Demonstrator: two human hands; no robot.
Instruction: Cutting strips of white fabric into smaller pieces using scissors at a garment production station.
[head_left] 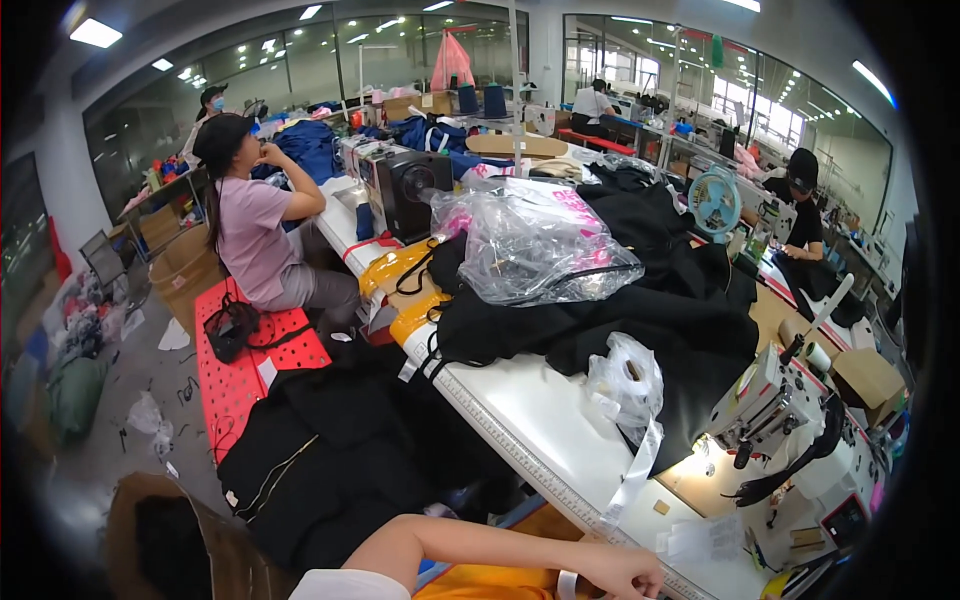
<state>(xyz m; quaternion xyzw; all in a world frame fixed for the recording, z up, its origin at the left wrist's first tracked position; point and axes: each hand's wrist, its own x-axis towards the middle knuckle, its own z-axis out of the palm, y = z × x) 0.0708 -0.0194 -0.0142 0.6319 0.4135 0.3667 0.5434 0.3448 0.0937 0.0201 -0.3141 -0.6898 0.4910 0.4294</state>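
My left hand (622, 571) is at the table's front edge, low in the view, its forearm reaching in from the lower left. The fingers are curled closed, and whatever they pinch is hidden at the lower border. Beneath the forearm lies orange-yellow cloth (485, 580), with a short white strip (567, 584) near the wrist. My right hand is out of view. Just beyond the left hand, a white ribbon (632, 482) trails over the table edge from a roll in a clear plastic bag (627, 378). A sewing machine (765, 405) with its lamp lit stands to the right.
Black fabric (600, 325) and a clear plastic bag (540, 245) cover the far table. A measuring tape (500, 435) runs along its edge. More black fabric (320, 450) drapes over a red bench (225, 350) at left, near a cardboard box (215, 535). Several people work around.
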